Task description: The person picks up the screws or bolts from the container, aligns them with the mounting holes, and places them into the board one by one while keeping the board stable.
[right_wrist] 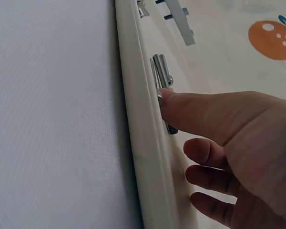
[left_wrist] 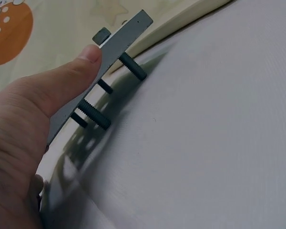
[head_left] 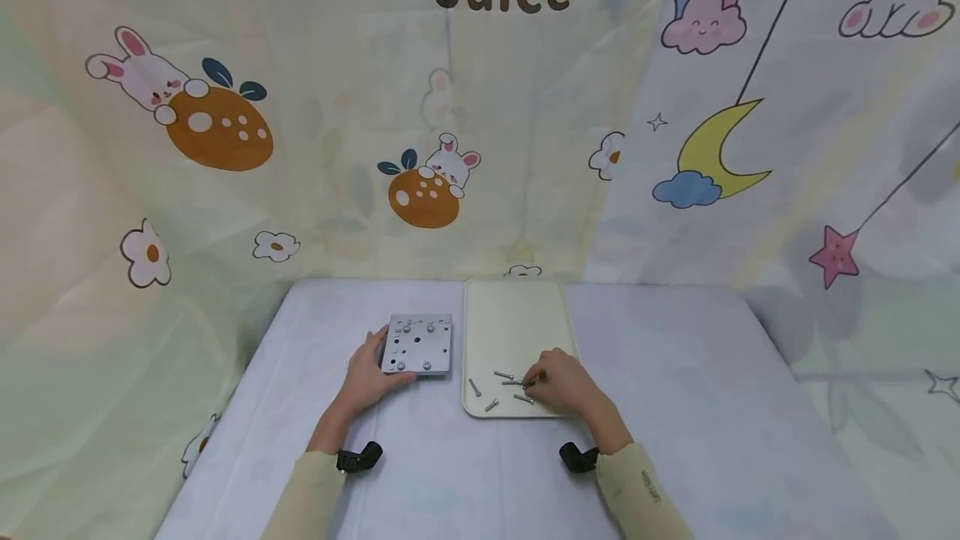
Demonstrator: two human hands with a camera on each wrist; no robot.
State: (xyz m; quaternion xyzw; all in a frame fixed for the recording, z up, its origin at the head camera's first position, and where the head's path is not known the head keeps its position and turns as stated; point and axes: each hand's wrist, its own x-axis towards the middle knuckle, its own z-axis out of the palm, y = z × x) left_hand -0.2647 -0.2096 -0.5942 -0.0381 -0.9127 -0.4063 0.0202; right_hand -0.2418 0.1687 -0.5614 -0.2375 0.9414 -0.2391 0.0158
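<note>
Screw (right_wrist: pixel 172 129) in right grip (right_wrist: pixel 250 138) is mostly hidden.

The plate (head_left: pixel 417 350) extends right from the left hand (head_left: pixel 366 377), over the table (head_left: pixel 675 357); farther right lies the tray (head_left: pixel 517 323). In its near end, loose screws (head_left: pixel 475 387) lie just left of the right hand (head_left: pixel 564 383) (one nearest the plate). Behind both grips hangs a curtain (head_left: pixel 337 190).
</note>
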